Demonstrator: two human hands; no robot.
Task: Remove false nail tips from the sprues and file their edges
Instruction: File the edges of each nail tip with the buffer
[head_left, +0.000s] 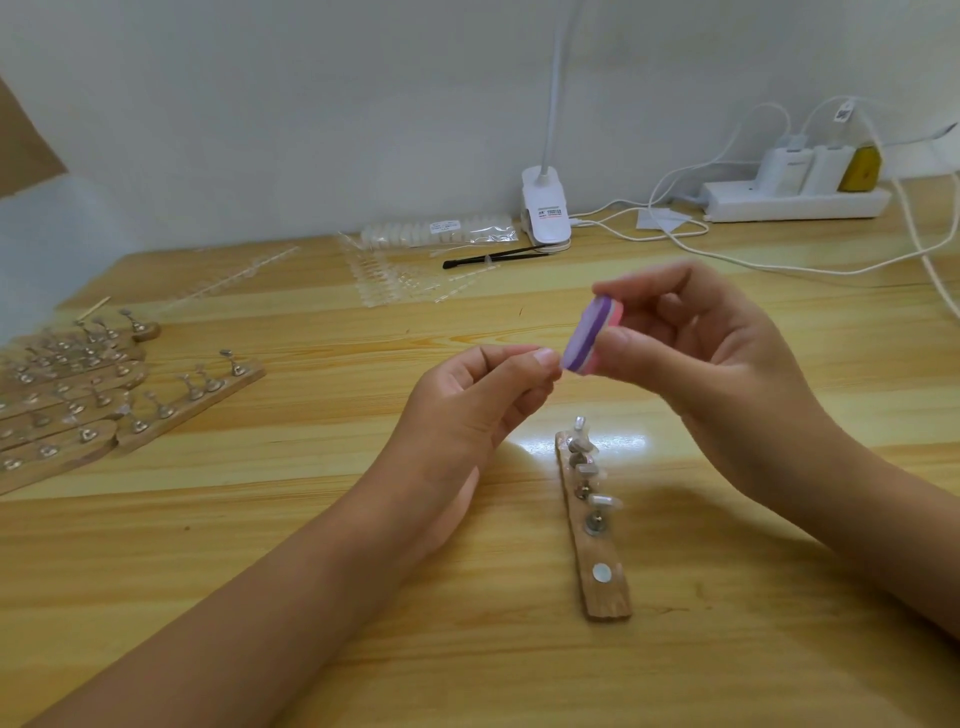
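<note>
Wood strip stand (605, 597) nearest on bench (727, 649): a few tips sit on its pegs, 1 magnet spot bare. Above it, L hand (467, 410) pinches thumb + forefinger tight, prob. on a clear nail tip, too small to confirm, held against file block (589, 338). R hand (701, 364) grips the block, fingers curled round it. Filing step underway, I judge. Far L: more stands (78, 395), already loaded. Further back: sprues (395, 283) w/ tips attached, so plenty left.

Purple-and-pink file block (592, 335); honey-striped wooden table (311, 519).
</note>
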